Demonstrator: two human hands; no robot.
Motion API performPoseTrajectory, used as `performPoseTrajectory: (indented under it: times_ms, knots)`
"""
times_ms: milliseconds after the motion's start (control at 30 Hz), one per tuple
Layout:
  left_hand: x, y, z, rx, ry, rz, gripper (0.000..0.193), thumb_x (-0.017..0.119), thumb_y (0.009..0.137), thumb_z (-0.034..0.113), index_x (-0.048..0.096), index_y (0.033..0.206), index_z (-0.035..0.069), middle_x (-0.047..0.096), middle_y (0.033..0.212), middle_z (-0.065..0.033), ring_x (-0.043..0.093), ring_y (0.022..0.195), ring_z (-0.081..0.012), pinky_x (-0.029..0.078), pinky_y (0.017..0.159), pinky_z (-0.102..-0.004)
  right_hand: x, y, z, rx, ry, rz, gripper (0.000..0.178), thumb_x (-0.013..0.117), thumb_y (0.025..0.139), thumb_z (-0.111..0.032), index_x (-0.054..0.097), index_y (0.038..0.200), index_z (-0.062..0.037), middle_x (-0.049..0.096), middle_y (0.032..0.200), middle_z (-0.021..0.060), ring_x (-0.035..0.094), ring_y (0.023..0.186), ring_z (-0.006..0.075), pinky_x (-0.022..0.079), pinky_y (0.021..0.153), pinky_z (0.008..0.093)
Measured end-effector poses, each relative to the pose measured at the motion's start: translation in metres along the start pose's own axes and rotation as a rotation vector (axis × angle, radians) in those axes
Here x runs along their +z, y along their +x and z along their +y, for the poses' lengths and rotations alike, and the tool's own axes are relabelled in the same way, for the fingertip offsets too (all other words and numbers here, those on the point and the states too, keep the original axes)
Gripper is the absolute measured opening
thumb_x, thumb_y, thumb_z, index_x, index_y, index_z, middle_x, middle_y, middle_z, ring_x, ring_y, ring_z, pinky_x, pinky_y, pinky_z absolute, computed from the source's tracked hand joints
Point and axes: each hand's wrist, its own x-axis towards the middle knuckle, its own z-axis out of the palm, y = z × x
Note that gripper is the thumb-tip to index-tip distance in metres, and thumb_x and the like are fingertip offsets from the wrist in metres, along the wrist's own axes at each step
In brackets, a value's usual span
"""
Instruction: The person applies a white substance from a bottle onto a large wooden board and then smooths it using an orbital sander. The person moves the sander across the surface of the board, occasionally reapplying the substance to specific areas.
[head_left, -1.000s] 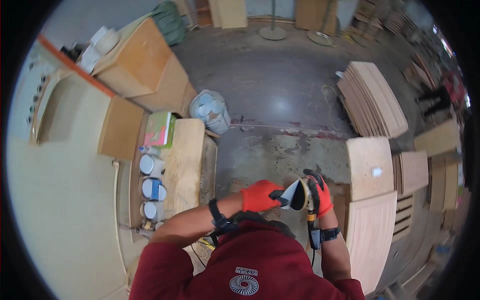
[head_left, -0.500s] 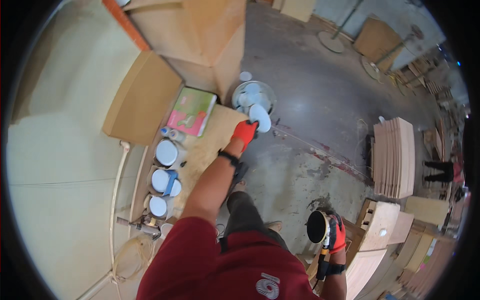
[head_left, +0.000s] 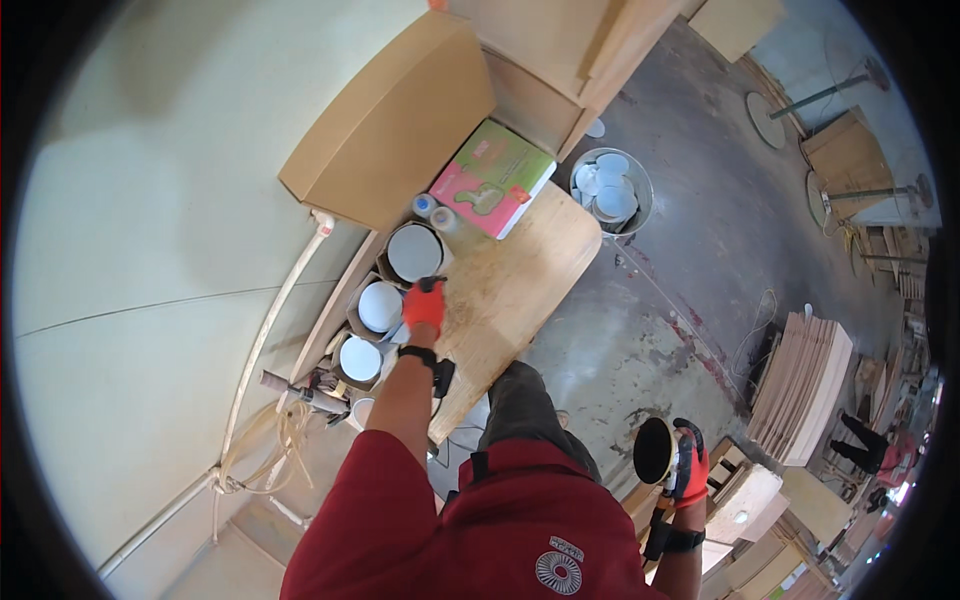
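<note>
My left hand (head_left: 425, 308), in a red glove with dark fingertips, reaches to the row of round white sanding discs along the wall side of the bench. Its fingertips are at the near edge of the largest disc stack (head_left: 414, 252), and no disc shows in them. Beside the hand stand a second disc stack (head_left: 380, 306) and a third disc stack (head_left: 360, 358), each in an open cardboard box. My right hand (head_left: 690, 462), gloved in red and black, is closed round a handheld disc sander, whose round black pad (head_left: 655, 450) faces left.
A wooden bench top (head_left: 525, 270) carries a pink and green box (head_left: 490, 180) and two small bottles (head_left: 432, 211). On the floor beyond stands a metal tub (head_left: 648, 190) of white discs. Stacked wooden panels (head_left: 800, 385) stand at right; a large cardboard box (head_left: 390, 110) is behind.
My left hand has drawn back from the tub to the disc stacks; the white disc it held is out of it. The view has turned left. My right hand still holds the sander.
</note>
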Motion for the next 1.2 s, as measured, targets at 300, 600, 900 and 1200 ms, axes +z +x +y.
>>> performPoseTrajectory:
  times_ms: [300, 600, 900, 1200]
  knots:
    - [-0.099, 0.027, -0.051, -0.081, 0.627, 0.015, 0.085, 0.081, 0.078, 0.053, 0.051, 0.146, 0.012, 0.055, 0.147, -0.0165, 0.053, 0.136, -0.0381, 0.049, 0.107, -0.048, 0.043, 0.01, -0.054, -0.044, -0.409, -0.122, 0.04, 0.058, 0.104, -0.03, 0.061, 0.132, -0.0013, 0.067, 0.119, 0.0093, 0.061, 0.108, 0.0188, 0.048, 0.097, 0.034]
    - [-0.085, 0.042, -0.065, -0.074, 0.717, -0.076, 0.103, 0.089, 0.071, 0.05, 0.04, 0.151, 0.009, 0.045, 0.15, -0.0217, 0.054, 0.132, -0.0438, 0.052, 0.106, -0.0484, 0.042, 0.001, -0.047, 0.026, -0.504, -0.142, 0.038, 0.058, 0.101, -0.021, 0.06, 0.133, -0.0021, 0.066, 0.124, 0.0077, 0.059, 0.117, 0.0181, 0.043, 0.105, 0.0331]
    - [-0.106, 0.061, -0.081, 0.039, 0.726, -0.152, 0.104, 0.091, 0.07, 0.047, 0.039, 0.152, 0.008, 0.045, 0.153, -0.0226, 0.054, 0.135, -0.0405, 0.051, 0.107, -0.0472, 0.051, 0.0, -0.042, 0.028, -0.393, -0.12, 0.043, 0.062, 0.102, -0.03, 0.059, 0.133, -0.0002, 0.064, 0.122, 0.0087, 0.06, 0.111, 0.017, 0.047, 0.099, 0.0327]
    - [-0.114, 0.064, -0.092, 0.156, 0.878, -0.309, 0.109, 0.093, 0.065, 0.039, 0.036, 0.154, 0.009, 0.045, 0.151, -0.0216, 0.057, 0.132, -0.0396, 0.052, 0.107, -0.0472, 0.057, -0.004, -0.036, 0.041, -0.378, -0.149, 0.047, 0.063, 0.1, -0.03, 0.057, 0.136, -0.0007, 0.064, 0.124, 0.0083, 0.059, 0.114, 0.0171, 0.045, 0.103, 0.0324]
